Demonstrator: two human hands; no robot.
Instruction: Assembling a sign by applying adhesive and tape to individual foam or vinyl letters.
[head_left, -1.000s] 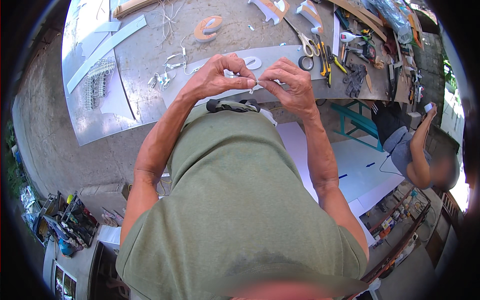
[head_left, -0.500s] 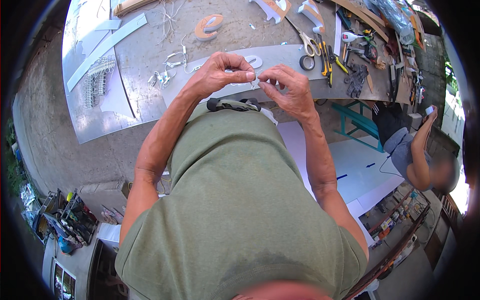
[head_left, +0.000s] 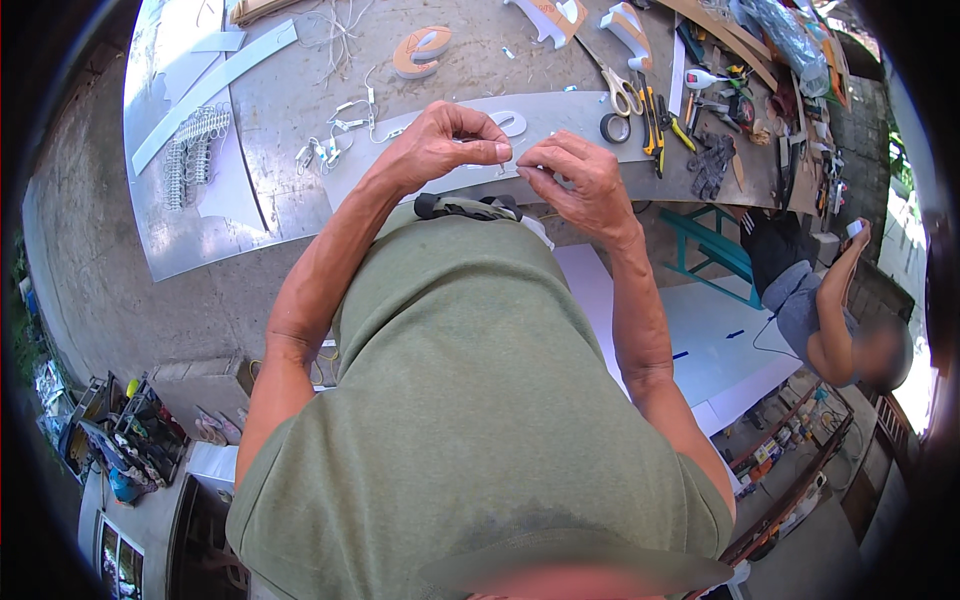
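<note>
Above the near edge of the worktable (head_left: 290, 95), both my hands are raised close together with their fingertips almost meeting. My left hand (head_left: 450, 148) pinches thumb against forefinger. Opposite it, my right hand (head_left: 578, 178) is closed in a similar pinch. A thin pale wire shows faintly between the fingertips; its ends are too fine to follow. Just beyond my hands, a white rounded letter piece (head_left: 512, 123) lies on a pale sheet (head_left: 575, 112). Left of my left hand is a string of small white light modules (head_left: 350, 124) on thin wire, partly hidden by that hand.
Beyond my hands lies an orange-faced letter (head_left: 422, 52). On the right are scissors (head_left: 622, 95), a black tape roll (head_left: 615, 127), cutters (head_left: 650, 115) and dark gloves (head_left: 713, 165). Looped pale strips (head_left: 195, 155) lie left. A teal bench (head_left: 710, 250) and another person (head_left: 800, 300) are at the right.
My right hand has shifted slightly right, widening the small gap between the fingertips. Both pinches look unchanged. The person at the right has moved slightly.
</note>
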